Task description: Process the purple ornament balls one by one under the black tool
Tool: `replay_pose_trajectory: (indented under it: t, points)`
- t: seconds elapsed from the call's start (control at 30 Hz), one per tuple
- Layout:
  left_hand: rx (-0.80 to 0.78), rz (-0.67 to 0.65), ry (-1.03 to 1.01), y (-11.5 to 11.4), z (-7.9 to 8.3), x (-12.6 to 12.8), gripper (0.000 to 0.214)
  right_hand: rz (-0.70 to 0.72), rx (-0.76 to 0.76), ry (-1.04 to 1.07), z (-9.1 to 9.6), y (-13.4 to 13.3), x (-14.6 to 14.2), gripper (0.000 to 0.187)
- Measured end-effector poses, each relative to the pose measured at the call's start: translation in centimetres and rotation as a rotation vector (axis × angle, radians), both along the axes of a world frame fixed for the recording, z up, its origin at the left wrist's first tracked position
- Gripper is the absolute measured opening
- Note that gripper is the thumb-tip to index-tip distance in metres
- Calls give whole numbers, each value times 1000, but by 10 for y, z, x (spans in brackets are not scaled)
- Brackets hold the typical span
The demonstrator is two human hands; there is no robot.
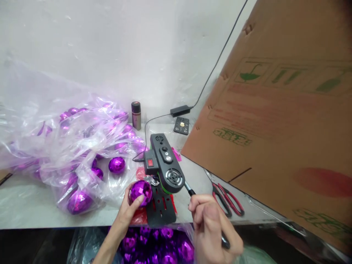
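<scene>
In my left hand (pixel 127 209) is a shiny purple faceted ball ornament (pixel 141 192), thumb across its front. I hold it beside a black machine (pixel 168 163) with round vents, near a small metal part under its body. The machine has a box with a red switch (pixel 150 162) and a slotted black base plate (pixel 161 211). My right hand (pixel 213 227) is closed around a black-handled metal rod (pixel 189 187). The rod's far end runs behind the machine, so I cannot tell whether it is attached.
Clear plastic bags (pixel 90 143) with purple balls cover the left side. One purple ball (pixel 117 165) lies by them. Red-handled scissors (pixel 228 200) lie at right, under a large leaning cardboard box (pixel 275 110). Behind stand a dark-capped bottle (pixel 136 115) and a power adapter (pixel 180 110). More balls (pixel 165 249) sit below the table edge.
</scene>
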State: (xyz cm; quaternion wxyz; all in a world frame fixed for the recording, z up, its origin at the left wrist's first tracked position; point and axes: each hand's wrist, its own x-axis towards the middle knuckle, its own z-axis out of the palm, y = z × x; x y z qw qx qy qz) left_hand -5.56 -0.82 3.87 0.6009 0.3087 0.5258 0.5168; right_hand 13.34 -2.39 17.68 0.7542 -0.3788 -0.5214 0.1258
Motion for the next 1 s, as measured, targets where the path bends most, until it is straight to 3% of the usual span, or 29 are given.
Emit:
replay_pose_trajectory:
  t: [0.27,0.5,0.83,1.0]
  points:
    - [241,-73,535,-3,-15,23,87,13,-29,-5,1,0,1,44]
    - [408,-121,723,-6,-17,29,78,22,-28,-31,3,-1,2,44]
    - [382,-230,722,-13,-15,34,84,28,-56,-31,3,-3,3,44]
    - [196,-130,508,-10,-9,26,89,46,-91,-43,7,-2,4,45]
